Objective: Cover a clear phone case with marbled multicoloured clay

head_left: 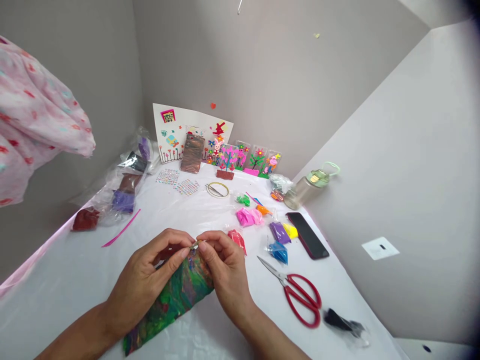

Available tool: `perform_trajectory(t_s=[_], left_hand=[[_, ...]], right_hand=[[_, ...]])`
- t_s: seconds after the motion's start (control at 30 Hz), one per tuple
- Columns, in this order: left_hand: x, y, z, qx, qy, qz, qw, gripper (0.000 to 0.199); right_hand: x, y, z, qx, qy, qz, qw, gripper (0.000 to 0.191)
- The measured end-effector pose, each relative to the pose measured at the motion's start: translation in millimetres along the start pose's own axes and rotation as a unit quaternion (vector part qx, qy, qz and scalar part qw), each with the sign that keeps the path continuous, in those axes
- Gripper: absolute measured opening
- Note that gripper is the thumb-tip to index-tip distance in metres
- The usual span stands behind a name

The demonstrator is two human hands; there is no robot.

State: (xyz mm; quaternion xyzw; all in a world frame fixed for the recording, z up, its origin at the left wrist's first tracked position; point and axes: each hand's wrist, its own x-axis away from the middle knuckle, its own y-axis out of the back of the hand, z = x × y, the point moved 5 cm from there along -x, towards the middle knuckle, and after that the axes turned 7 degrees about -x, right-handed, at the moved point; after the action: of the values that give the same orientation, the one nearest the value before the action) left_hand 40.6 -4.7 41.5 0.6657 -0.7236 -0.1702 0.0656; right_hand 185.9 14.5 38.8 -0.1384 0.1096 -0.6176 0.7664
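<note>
A flat rectangular piece covered in swirled green, purple and orange (176, 295) lies tilted at the lower middle, beneath both hands. My left hand (152, 272) has its thumb and forefinger pinched at the far end of this piece. From the other side my right hand (223, 265) pinches at the same spot. Between the fingertips shows a small greyish bit (194, 245), held by both hands; its exact shape is too small to tell. The fingers partly cover the far edge of the piece.
Red-handled scissors (302, 300), a phone (307, 235) and bagged coloured clay (249, 216) lie right. Behind stand decorated cases (228, 160) and a drawn board (176, 130). A bottle (307, 187) leans back right; more bags (123, 200) lie left, near a pink strip (122, 229).
</note>
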Motion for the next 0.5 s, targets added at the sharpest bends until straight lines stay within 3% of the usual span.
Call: perform_trajectory(t_s=[0.27,0.5], left_hand=[[-6,-2.9,12,0.132,0.073,0.074,0.986,0.016],[-6,0.8,13,0.124,0.080,0.120,0.982,0.021]], right_hand=[[0,-3,-1,0.003,-0.015,0.010,1.000,0.021],[0,-4,1,0.026,-0.037,0.028,0.999,0.022]])
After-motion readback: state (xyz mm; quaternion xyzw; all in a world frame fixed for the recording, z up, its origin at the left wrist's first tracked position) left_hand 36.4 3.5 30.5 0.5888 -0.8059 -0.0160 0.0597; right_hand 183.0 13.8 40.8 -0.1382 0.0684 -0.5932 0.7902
